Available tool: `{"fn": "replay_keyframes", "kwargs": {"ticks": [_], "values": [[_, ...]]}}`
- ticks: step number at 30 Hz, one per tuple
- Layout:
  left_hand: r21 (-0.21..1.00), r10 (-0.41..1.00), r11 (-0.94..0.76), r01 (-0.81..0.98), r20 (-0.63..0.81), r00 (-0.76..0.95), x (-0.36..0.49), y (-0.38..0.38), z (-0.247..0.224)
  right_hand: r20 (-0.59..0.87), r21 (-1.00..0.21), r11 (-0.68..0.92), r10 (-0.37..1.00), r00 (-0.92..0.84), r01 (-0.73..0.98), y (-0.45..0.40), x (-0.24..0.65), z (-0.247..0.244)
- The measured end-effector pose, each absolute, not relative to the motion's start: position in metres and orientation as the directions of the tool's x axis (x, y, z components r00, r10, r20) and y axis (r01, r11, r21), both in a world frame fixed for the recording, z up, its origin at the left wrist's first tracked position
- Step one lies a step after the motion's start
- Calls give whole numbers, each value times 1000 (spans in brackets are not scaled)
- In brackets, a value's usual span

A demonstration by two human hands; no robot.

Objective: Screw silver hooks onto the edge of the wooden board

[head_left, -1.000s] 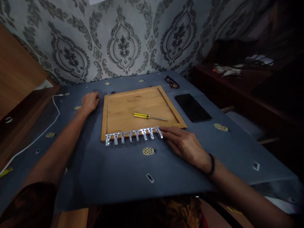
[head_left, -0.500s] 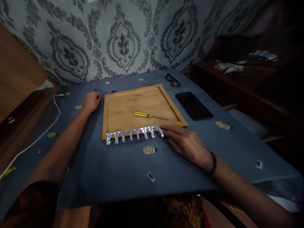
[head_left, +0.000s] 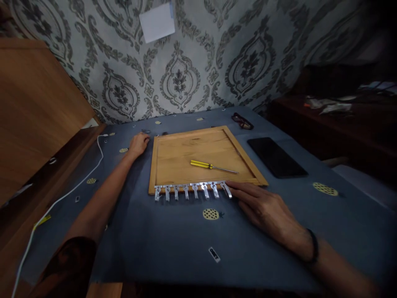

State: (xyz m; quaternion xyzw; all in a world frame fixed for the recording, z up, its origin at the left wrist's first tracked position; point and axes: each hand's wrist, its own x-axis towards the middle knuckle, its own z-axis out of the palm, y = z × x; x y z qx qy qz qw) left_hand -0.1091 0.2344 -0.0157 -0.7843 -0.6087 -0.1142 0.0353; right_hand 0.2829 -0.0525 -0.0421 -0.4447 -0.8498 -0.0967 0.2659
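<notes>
A wooden framed board (head_left: 198,153) lies flat on the blue patterned cloth. On it rests a yellow-handled screwdriver (head_left: 201,164), its shaft pointing right. A row of several metal hooks on a strip (head_left: 186,191) runs along the board's near edge. My right hand (head_left: 263,207) lies with fingers stretched toward the right end of this strip, fingertips at the last hook. To the left of the board, my left hand (head_left: 139,145) rests on the cloth, fingers curled in; what they hold, if anything, is hidden. A small metal item (head_left: 145,131) lies just beyond it.
Right of the board is a black tablet-like slab (head_left: 277,157), with eyeglasses (head_left: 242,121) behind it. A white cable (head_left: 65,195) runs down the left side. The patterned wall stands at the back, a wooden panel (head_left: 40,124) at the left.
The camera view has shifted, so everything appears further right and lower, and a white paper on the wall shows more fully. Both hands keep their places beside the board.
</notes>
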Motion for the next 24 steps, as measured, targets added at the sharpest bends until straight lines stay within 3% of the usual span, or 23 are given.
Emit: {"fn": "replay_keyframes", "kwargs": {"ticks": [14,24], "values": [[6,981,-140,990,139,138,-102,230,-8,511,-88,572,729,-456,816,-53,282,-41],[130,978,-168,977,148,149,-111,224,-4,451,-105,547,771,-450,831,-57,278,-36]]}}
